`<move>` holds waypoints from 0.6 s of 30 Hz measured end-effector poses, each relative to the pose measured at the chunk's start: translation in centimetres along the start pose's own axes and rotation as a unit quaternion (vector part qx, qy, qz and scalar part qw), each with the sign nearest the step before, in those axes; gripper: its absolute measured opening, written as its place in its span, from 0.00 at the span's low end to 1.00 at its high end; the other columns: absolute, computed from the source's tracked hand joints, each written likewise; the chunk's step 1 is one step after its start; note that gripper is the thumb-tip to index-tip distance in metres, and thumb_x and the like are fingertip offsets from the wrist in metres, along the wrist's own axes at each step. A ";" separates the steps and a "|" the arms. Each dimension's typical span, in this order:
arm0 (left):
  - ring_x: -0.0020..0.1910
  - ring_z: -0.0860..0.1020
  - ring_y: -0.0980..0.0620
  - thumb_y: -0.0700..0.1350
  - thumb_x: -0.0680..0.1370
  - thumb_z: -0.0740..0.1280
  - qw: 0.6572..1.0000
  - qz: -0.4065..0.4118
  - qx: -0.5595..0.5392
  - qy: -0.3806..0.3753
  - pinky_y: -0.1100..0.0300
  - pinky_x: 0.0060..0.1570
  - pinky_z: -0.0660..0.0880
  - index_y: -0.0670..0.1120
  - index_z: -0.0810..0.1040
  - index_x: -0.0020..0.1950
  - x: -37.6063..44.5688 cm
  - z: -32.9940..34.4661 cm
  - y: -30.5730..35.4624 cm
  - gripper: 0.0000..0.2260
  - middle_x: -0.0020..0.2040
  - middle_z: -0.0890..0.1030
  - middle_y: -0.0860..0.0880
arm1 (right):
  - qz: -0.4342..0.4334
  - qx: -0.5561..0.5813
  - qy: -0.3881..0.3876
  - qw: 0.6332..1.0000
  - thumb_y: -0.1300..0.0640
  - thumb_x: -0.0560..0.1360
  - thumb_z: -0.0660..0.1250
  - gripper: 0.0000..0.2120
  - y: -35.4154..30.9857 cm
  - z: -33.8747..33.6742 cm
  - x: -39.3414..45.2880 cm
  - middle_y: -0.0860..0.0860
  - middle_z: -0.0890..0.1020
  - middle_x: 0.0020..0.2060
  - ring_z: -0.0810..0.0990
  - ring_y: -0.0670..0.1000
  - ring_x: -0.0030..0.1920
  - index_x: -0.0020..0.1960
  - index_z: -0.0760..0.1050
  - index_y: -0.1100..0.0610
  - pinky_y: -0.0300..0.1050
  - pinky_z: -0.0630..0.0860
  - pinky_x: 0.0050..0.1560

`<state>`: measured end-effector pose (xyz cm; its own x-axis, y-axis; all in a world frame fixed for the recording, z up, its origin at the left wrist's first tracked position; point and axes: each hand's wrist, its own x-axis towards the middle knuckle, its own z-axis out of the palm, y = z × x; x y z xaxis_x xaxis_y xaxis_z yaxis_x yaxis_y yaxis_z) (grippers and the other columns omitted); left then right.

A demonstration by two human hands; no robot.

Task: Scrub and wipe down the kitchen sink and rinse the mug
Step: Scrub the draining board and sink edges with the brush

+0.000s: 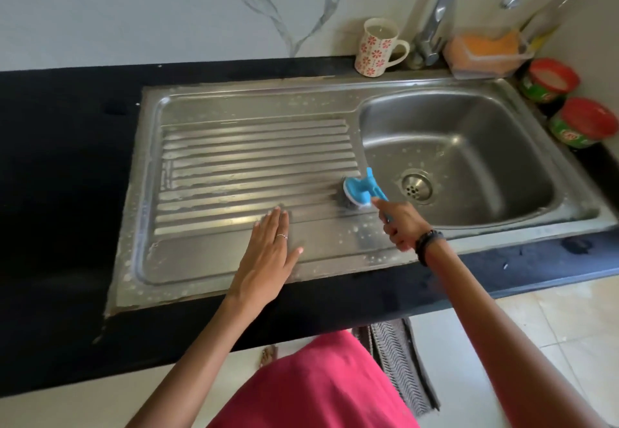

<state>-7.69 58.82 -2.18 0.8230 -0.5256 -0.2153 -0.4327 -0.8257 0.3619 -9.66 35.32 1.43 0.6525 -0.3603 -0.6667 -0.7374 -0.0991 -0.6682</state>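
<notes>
1. Centre frame: my right hand (400, 223) is wrapped around the handle of a blue scrub brush (360, 191), whose dark bristles press on the soapy drainboard (254, 156) just beside the lip of the basin (469, 146).
2. Lower centre: my left hand (268, 256) lies flat and spread, fingers together, on the wet steel in front of the ridges, holding nothing.
3. Upper centre: the flowered mug (376, 47) stands upright on the sink's back rim next to the faucet (442, 15), well apart from both hands and, I judge, not yet rinsed.
4. Right edge: two red-lidded jars (566, 102) sit on the black counter (60, 146) near the basin.
5. Risk, as I read it: the braced palm rests on slick, sudsy metal, so a hard push of the brush could make it slide.
6. A long stroke toward the top of the frame could clip the mug and tip it into the basin.
7. Foam flecks ring the sink edge; careless scrubbing may spread them onto the counter.
</notes>
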 end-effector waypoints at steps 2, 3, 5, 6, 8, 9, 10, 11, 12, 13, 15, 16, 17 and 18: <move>0.72 0.34 0.55 0.54 0.82 0.49 1.000 0.000 0.003 -0.005 0.61 0.69 0.32 0.44 0.34 0.73 2.0 -0.1 1.8 0.30 0.76 0.37 0.46 | -0.018 -0.012 0.030 0.999 0.45 0.76 0.61 0.20 -0.7 -2.1 1.6 0.48 0.63 0.23 0.58 0.43 0.15 0.31 0.64 0.54 0.33 0.55 0.17; 0.73 0.35 0.54 0.54 0.82 0.49 1.000 0.000 0.005 -0.007 0.61 0.68 0.32 0.43 0.35 0.74 2.9 -0.2 2.5 0.29 0.76 0.37 0.47 | -0.032 -0.027 0.031 0.999 0.46 0.76 0.61 0.19 -0.8 -2.7 1.9 0.48 0.64 0.24 0.59 0.43 0.15 0.31 0.65 0.54 0.33 0.56 0.17; 0.73 0.34 0.55 0.54 0.82 0.48 1.000 -0.001 0.003 -0.001 0.61 0.68 0.32 0.43 0.36 0.74 4.8 -0.3 4.2 0.29 0.75 0.35 0.48 | -0.066 -0.074 0.012 0.995 0.47 0.77 0.61 0.19 -0.2 -3.4 2.2 0.49 0.67 0.24 0.64 0.44 0.17 0.30 0.66 0.53 0.36 0.60 0.19; 0.71 0.33 0.56 0.54 0.82 0.48 1.000 -0.005 -0.002 0.007 0.61 0.68 0.32 0.44 0.36 0.74 5.7 -0.3 4.9 0.29 0.74 0.35 0.49 | -0.083 -0.108 0.002 0.991 0.47 0.78 0.61 0.19 0.3 -3.6 2.2 0.49 0.68 0.25 0.66 0.45 0.21 0.31 0.66 0.53 0.38 0.63 0.23; 0.70 0.33 0.58 0.53 0.82 0.48 1.000 -0.021 -0.014 0.016 0.61 0.69 0.32 0.44 0.37 0.75 7.1 -0.3 6.0 0.28 0.75 0.35 0.50 | -0.107 -0.169 -0.018 0.980 0.47 0.78 0.60 0.17 0.7 -3.7 1.9 0.48 0.70 0.26 0.68 0.48 0.26 0.33 0.68 0.52 0.43 0.65 0.30; 0.70 0.33 0.58 0.53 0.82 0.48 0.999 -0.030 -0.016 0.018 0.61 0.69 0.32 0.44 0.37 0.75 7.9 -0.3 6.4 0.28 0.75 0.36 0.49 | -0.117 -0.178 -0.025 0.977 0.47 0.78 0.59 0.15 0.5 -3.8 2.5 0.49 0.70 0.27 0.69 0.50 0.28 0.36 0.70 0.53 0.45 0.66 0.33; 0.72 0.34 0.57 0.53 0.82 0.48 0.999 -0.038 -0.014 0.019 0.61 0.69 0.32 0.44 0.37 0.75 8.5 -0.3 6.8 0.28 0.76 0.37 0.48 | -0.127 -0.183 -0.031 0.974 0.46 0.78 0.59 0.14 -0.3 -4.0 3.3 0.49 0.72 0.29 0.70 0.52 0.31 0.40 0.73 0.55 0.45 0.67 0.35; 0.72 0.35 0.57 0.53 0.82 0.48 0.999 -0.047 -0.012 0.017 0.61 0.69 0.32 0.44 0.37 0.75 9.1 -0.3 7.2 0.29 0.76 0.37 0.48 | -0.137 -0.195 -0.033 0.971 0.47 0.78 0.58 0.15 -1.4 -4.1 4.5 0.51 0.73 0.32 0.72 0.54 0.35 0.47 0.75 0.57 0.45 0.67 0.36; 0.72 0.35 0.57 0.54 0.82 0.48 0.998 -0.055 -0.014 0.015 0.61 0.68 0.32 0.44 0.38 0.75 9.5 -0.4 7.7 0.29 0.76 0.37 0.48 | -0.148 -0.212 -0.030 0.965 0.47 0.79 0.57 0.17 -2.8 -4.2 5.9 0.53 0.76 0.36 0.74 0.55 0.39 0.52 0.76 0.60 0.45 0.68 0.38; 0.72 0.34 0.57 0.54 0.81 0.47 0.998 -0.064 -0.018 0.015 0.61 0.69 0.32 0.44 0.38 0.75 9.9 -0.5 8.0 0.29 0.76 0.38 0.47 | -0.160 -0.222 -0.023 0.961 0.49 0.79 0.56 0.18 -4.3 -4.1 7.5 0.57 0.78 0.42 0.76 0.57 0.45 0.56 0.75 0.62 0.46 0.69 0.42; 0.72 0.35 0.57 0.54 0.81 0.47 0.996 -0.086 -0.025 0.018 0.61 0.69 0.32 0.44 0.37 0.75 10.6 -0.7 8.8 0.28 0.76 0.38 0.47 | -0.168 -0.211 -0.008 0.963 0.50 0.80 0.56 0.20 -7.8 -4.3 11.5 0.62 0.79 0.54 0.76 0.60 0.55 0.61 0.73 0.63 0.47 0.70 0.51; 0.73 0.36 0.56 0.53 0.82 0.47 0.995 -0.095 -0.025 0.020 0.61 0.70 0.33 0.44 0.37 0.75 10.9 -0.7 9.1 0.28 0.76 0.38 0.47 | -0.164 -0.196 -0.001 0.967 0.50 0.80 0.56 0.20 -9.6 -4.3 13.5 0.62 0.78 0.56 0.76 0.60 0.57 0.63 0.72 0.63 0.48 0.70 0.53; 0.74 0.37 0.54 0.53 0.82 0.47 0.994 -0.101 -0.021 0.023 0.61 0.70 0.33 0.44 0.37 0.75 11.2 -0.6 9.3 0.28 0.76 0.38 0.47 | -0.156 -0.182 0.004 0.971 0.49 0.80 0.56 0.21 -11.1 -4.4 15.3 0.61 0.78 0.56 0.76 0.60 0.56 0.64 0.71 0.64 0.49 0.71 0.53; 0.75 0.38 0.53 0.53 0.82 0.47 0.994 -0.104 -0.018 0.024 0.60 0.70 0.33 0.43 0.37 0.75 11.5 -0.6 9.5 0.28 0.76 0.38 0.47 | -0.150 -0.166 0.010 0.974 0.49 0.79 0.56 0.22 -12.1 -4.4 16.7 0.61 0.77 0.53 0.76 0.59 0.53 0.65 0.71 0.64 0.50 0.71 0.52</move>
<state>-2.16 45.06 -0.70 0.9105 -0.3332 -0.2451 -0.2390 -0.9074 0.3457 9.35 26.41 -0.14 0.8468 -0.2856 -0.4487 -0.5312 -0.4970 -0.6861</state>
